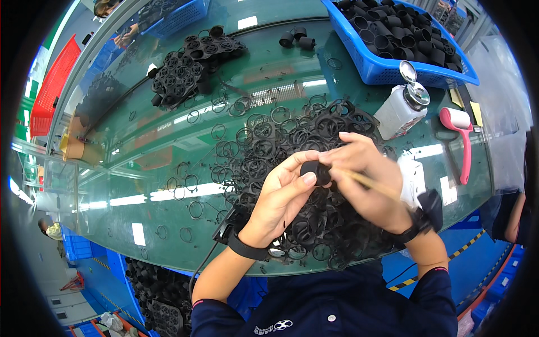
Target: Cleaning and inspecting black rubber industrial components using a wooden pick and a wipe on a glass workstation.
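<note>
1. Black cylindrical cap (315, 172) sits pinched between our two hands, directly above the heap of black rings (292, 185), which we take as our landmark.
2. Our left hand (281, 199) is curled nearly closed, its thumb and fingers gripping the cap from the left.
3. Our right hand (368, 180) is closed around a thin tan stick (368, 182) whose tip meets the cap; its fingertips also touch the cap's far side.
4. Beyond the heap to the right, we see a white dispenser bottle (400, 112) with a metal top, standing upright.
5. Further right of the heap lies a pink-handled lint roller (461, 140) with a white roll.
6. Past the bottle, a blue plastic crate (387, 70) holds many black caps.
7. Beyond the heap to the left lies a cluster of black moulded parts (191, 67).
8. Far left of the heap, a red basket (50, 84) stands at the edge of the glass table (140, 168).
9. Small yellow note pads (476, 112) lie right of the roller; we cannot tell whether they carry writing.
</note>
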Available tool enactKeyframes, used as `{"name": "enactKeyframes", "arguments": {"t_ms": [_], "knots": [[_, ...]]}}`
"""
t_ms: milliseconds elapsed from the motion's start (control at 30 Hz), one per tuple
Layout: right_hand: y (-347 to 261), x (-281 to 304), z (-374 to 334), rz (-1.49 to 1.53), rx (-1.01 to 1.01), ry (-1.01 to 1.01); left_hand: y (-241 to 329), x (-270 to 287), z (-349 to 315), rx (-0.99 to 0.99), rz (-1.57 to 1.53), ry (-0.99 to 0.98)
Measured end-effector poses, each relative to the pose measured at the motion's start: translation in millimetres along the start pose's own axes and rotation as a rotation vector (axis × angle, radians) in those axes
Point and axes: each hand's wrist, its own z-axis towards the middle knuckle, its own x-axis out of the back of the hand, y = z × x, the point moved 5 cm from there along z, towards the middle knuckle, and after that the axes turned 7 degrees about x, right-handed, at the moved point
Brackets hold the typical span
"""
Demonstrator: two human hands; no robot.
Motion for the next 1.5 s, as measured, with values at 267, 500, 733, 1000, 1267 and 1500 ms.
{"name": "enactKeyframes", "arguments": {"t_ms": [267,500,733,1000,1267,1500], "knots": [[13.6,5.2,1.7,0.34,-0.223,0.047,4.9,-2.3,-0.5,0.007,-0.125,-0.114],[0.4,2.0,5.9,0.1,-0.03,-0.097,4.9,-2.9,-2.2,0.016,-0.11,-0.06],[-4.0,-0.6,6.7,0.013,0.07,-0.108,4.0,-2.1,-3.2,-0.018,-0.037,-0.006],[-21.2,-6.4,2.2,-0.378,0.392,-0.165,2.9,-2.5,-2.9,-0.032,-0.026,-0.035],[-13.1,-3.1,2.2,-0.172,0.173,-0.091,3.5,-3.7,-2.3,0.013,-0.06,-0.051],[13.3,7.3,-1.0,0.193,-0.174,0.112,3.9,-6.6,-2.0,0.015,-0.14,-0.162]]}}
